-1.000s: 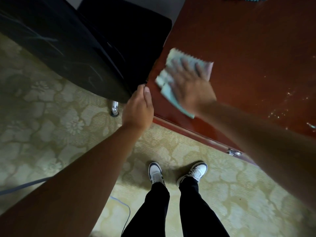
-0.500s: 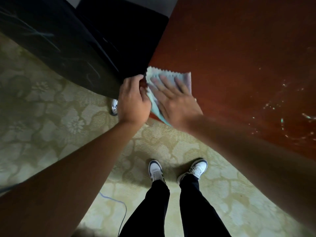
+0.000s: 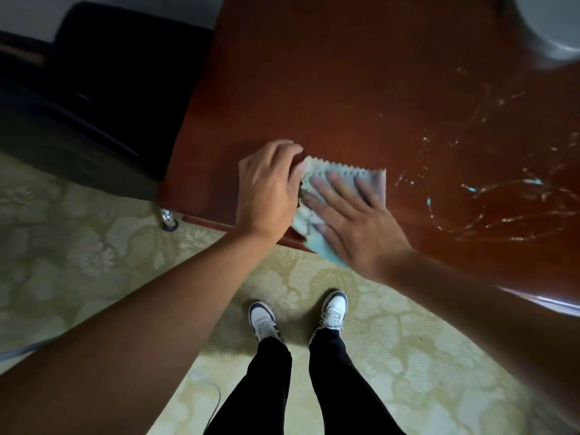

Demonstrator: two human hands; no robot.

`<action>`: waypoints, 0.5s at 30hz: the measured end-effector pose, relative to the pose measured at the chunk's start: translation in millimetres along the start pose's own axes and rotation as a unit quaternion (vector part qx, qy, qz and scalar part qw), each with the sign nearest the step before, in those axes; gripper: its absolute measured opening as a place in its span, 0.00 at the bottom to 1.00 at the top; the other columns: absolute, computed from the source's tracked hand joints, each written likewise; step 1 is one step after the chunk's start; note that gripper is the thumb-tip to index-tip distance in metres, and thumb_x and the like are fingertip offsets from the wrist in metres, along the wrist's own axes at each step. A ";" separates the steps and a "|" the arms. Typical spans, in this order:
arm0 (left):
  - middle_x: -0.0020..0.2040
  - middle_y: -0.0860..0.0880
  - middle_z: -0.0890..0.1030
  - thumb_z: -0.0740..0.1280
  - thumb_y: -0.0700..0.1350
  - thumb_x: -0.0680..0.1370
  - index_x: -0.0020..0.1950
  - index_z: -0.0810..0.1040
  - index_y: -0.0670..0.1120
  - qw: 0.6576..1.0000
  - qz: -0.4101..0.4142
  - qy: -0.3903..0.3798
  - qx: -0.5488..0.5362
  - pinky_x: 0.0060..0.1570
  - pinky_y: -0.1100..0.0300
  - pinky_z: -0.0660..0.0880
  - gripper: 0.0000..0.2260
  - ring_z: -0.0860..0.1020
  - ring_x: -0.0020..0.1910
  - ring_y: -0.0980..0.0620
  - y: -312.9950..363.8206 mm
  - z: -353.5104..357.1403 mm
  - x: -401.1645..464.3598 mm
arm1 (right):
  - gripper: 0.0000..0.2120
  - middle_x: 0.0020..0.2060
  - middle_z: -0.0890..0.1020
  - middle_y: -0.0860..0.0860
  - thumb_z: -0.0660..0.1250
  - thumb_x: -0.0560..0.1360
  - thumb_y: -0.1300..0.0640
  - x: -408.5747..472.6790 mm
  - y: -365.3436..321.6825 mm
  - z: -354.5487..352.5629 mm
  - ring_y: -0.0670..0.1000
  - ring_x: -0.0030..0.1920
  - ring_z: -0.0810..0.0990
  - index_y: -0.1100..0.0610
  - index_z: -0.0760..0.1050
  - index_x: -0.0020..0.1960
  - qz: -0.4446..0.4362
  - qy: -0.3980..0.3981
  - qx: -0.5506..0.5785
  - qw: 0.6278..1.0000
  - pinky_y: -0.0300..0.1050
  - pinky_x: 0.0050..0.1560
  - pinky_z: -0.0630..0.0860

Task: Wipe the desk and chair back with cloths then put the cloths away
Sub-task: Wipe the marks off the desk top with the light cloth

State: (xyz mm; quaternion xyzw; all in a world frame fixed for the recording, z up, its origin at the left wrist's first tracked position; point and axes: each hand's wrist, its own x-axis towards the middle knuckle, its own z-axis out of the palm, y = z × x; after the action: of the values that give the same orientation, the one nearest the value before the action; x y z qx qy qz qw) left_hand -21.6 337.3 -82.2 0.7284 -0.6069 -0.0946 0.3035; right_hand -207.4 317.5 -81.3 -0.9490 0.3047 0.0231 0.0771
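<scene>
Wiping of the counter (image 3: 345, 73) is under way, by the look of it, and the rest of the task lies ahead. The right hand (image 3: 354, 221) lies flat, fingers straight and spread, pressing the cloth (image 3: 342, 174) onto the wood near the front edge; one corner of the cloth hangs over that edge. The left hand (image 3: 270, 189) rests on the counter just beside it, fingers bent down at the cloth's left border; whether they pinch the fabric or only touch it, I cannot tell. Wet streaks (image 3: 502, 189) glisten to the right, so that stretch seems not yet dried. The chair (image 3: 103, 98) stands dark at the left, against the counter's end; nothing shows whether its back has been wiped. Only this one cloth is in view, and I judge that putting away is still to come.

Compared with half a second ago, both hands and the cloth have slid rightward along the front edge, away from the counter's corner by the chair. A second earlier the right hand wiped alone farther in, while the left sat at the corner.
</scene>
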 end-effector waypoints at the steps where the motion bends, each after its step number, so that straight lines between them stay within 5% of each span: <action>1: 0.60 0.48 0.80 0.65 0.45 0.81 0.60 0.80 0.44 1.000 0.021 -0.011 0.010 0.61 0.50 0.69 0.10 0.78 0.60 0.47 4.4 4.8 1.5 | 0.23 0.78 0.61 0.53 0.50 0.84 0.48 -7.4 4.3 -0.5 0.56 0.78 0.56 0.53 0.61 0.78 -0.018 -0.006 -0.001 1.000 0.61 0.77 0.55; 4: 0.64 0.47 0.79 0.64 0.45 0.81 0.62 0.78 0.44 0.998 0.047 -0.030 0.041 0.63 0.51 0.66 0.11 0.75 0.66 0.47 15.8 18.3 14.0 | 0.25 0.78 0.61 0.53 0.50 0.83 0.48 19.1 46.3 -11.2 0.57 0.78 0.56 0.53 0.60 0.78 -0.035 -0.032 0.003 0.999 0.61 0.77 0.54; 10: 0.68 0.46 0.76 0.58 0.43 0.82 0.67 0.74 0.42 0.998 -0.014 -0.009 0.056 0.68 0.49 0.63 0.15 0.70 0.72 0.46 48.0 57.0 40.6 | 0.25 0.80 0.52 0.52 0.45 0.85 0.47 120.4 168.8 -39.3 0.55 0.80 0.47 0.51 0.50 0.81 0.134 -0.022 0.011 0.991 0.58 0.78 0.44; 15: 0.67 0.44 0.77 0.60 0.33 0.79 0.66 0.76 0.40 0.999 -0.031 0.027 0.029 0.67 0.49 0.65 0.16 0.71 0.71 0.44 66.3 78.9 65.0 | 0.24 0.78 0.59 0.53 0.51 0.84 0.50 36.8 123.3 -18.2 0.57 0.79 0.54 0.55 0.58 0.79 0.024 0.007 0.011 1.000 0.60 0.77 0.51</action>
State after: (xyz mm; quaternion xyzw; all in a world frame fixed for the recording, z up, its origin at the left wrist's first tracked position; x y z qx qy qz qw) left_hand -100.4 245.0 -93.3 0.7579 -0.5780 -0.0667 0.2950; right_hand -249.3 194.4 -83.0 -0.9408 0.3278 0.0150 0.0845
